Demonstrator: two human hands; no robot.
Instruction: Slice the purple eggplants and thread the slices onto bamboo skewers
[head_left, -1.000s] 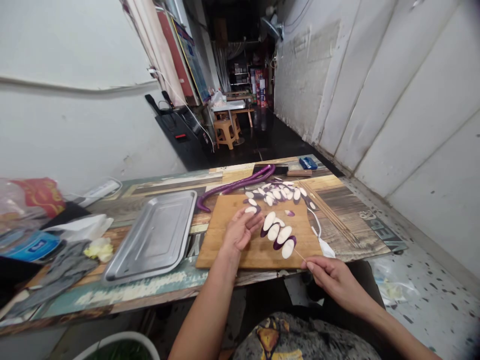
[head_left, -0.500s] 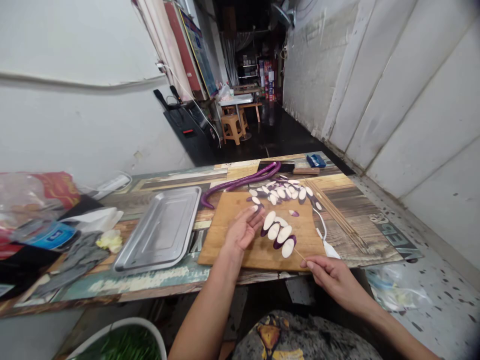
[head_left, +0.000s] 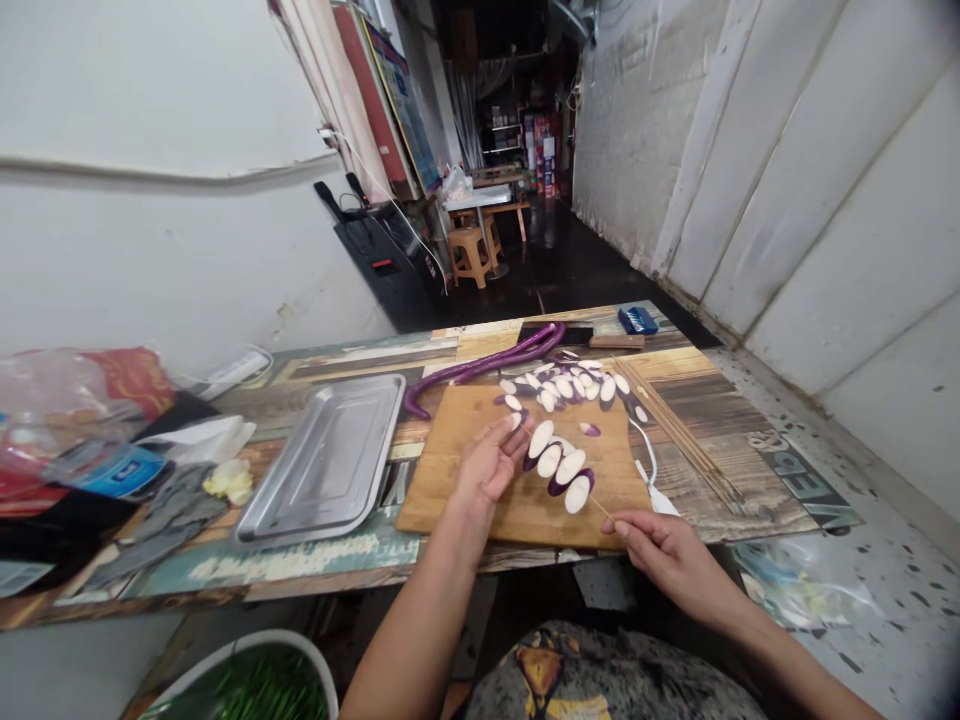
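My right hand (head_left: 660, 550) pinches the bare end of a thin wooden skewer (head_left: 601, 508) at the cutting board's near right edge. Several oval eggplant slices (head_left: 571, 464), white with purple skin, are threaded along that skewer, over the wooden cutting board (head_left: 442, 485). My left hand (head_left: 491, 460) is beside the far end of the threaded slices, palm turned up and fingers apart. A slice shows at its fingertips; whether they touch it is unclear. More loose slices (head_left: 562, 386) lie in a pile at the board's far edge, and a single small piece (head_left: 589, 430) lies nearer.
Whole long purple eggplants (head_left: 487, 362) lie behind the board, near a knife (head_left: 616, 341) and a blue box (head_left: 637, 320). Bare skewers (head_left: 679, 435) lie to the right. On the left are a metal tray (head_left: 322, 460), a grey cloth (head_left: 169, 515) and plastic bags (head_left: 75, 410).
The view has shifted slightly, moving the scene a little to the right. Both hands and the threaded slices hold nearly the same positions over the board.
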